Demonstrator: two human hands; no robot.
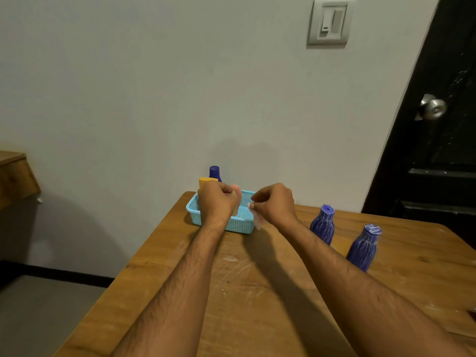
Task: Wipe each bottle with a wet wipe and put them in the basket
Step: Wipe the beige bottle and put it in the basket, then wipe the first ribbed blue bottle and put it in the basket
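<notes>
No readable text anywhere. The cap of the blue bottle [363, 247] nearest the desk's right edge carries a pale printed mark, too blurred to read. The second blue bottle [323, 224] beside it shows only white streaks, no letters. The yellow bottle [207, 182] in my left grip [217, 202] and the dark blue bottle [214, 173] behind it at the desk's far edge show no label facing me. The basket [238, 224] is plain mesh, no brand. The wall switch [330, 21] has no legible marking.
</notes>
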